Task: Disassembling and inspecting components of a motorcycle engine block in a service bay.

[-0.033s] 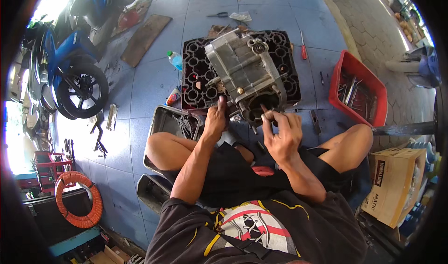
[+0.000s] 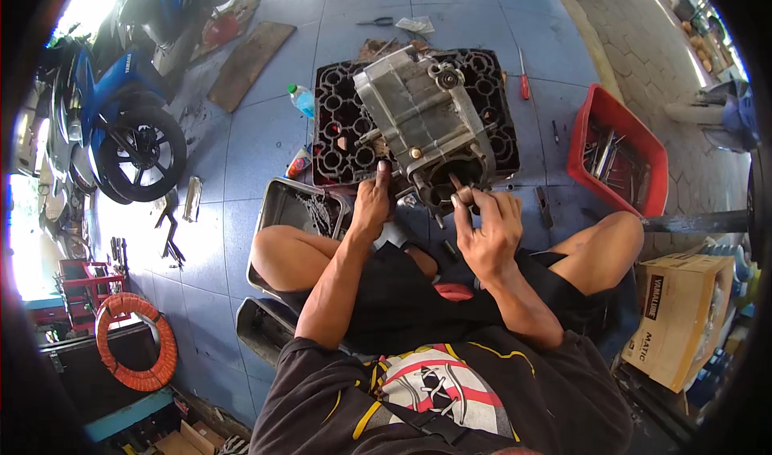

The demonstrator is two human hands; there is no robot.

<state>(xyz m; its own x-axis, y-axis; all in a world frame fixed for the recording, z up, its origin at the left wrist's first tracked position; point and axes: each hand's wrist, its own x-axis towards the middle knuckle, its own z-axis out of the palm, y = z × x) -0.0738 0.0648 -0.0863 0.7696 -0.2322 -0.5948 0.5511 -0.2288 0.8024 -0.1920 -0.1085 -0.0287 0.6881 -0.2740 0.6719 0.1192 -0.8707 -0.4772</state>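
A silver metal engine case [image 2: 402, 109] rests tilted on a grimy black crate [image 2: 490, 125] between my bent legs. My left hand [image 2: 371, 204] is closed at the case's lower left side, thumb up; what its fingers grip is mostly hidden. My right hand [image 2: 490, 230] pinches a slim, rod-like piece [image 2: 455, 183] whose tip reaches into the round opening at the near end of the case. I cannot make out what that piece is.
Around me are a red tub of tools [image 2: 579, 165], a metal tray with chain [image 2: 277, 205], a bottle [image 2: 301, 99], a screwdriver [image 2: 523, 85], a board [image 2: 249, 65], a cardboard box [image 2: 675, 318], an orange coiled ring [image 2: 108, 350] and parked motorbikes [image 2: 129, 93].
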